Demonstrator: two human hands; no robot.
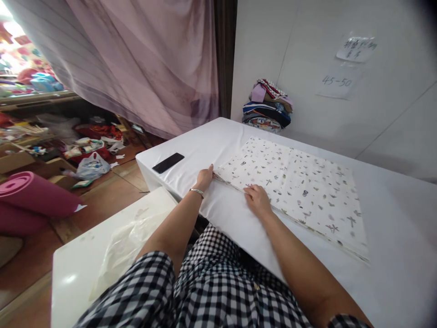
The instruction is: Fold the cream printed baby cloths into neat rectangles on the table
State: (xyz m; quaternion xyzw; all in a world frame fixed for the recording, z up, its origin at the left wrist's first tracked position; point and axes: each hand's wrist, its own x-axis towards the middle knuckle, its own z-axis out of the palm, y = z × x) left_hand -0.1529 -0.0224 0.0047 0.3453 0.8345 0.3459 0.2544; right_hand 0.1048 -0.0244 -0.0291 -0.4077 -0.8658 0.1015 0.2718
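Note:
A folded white cloth (290, 182) with small printed plants and shapes lies flat on the white-covered table (392, 218). Its layered near edge faces me. My left hand (205, 177), with a bracelet at the wrist, pinches the near left corner of the cloth. Farther right along the same edge, my right hand (258, 199) grips the cloth with thumb and curled fingers. Parts of the fingers of both hands are hidden by the hands themselves.
A black phone (168, 162) lies on the table's left end. Folded textiles (268, 105) are stacked by the wall. At my left stands a white side table (78, 255) with a clear plastic bag (126, 246). A pink rolled mat (37, 200) and clutter occupy the floor.

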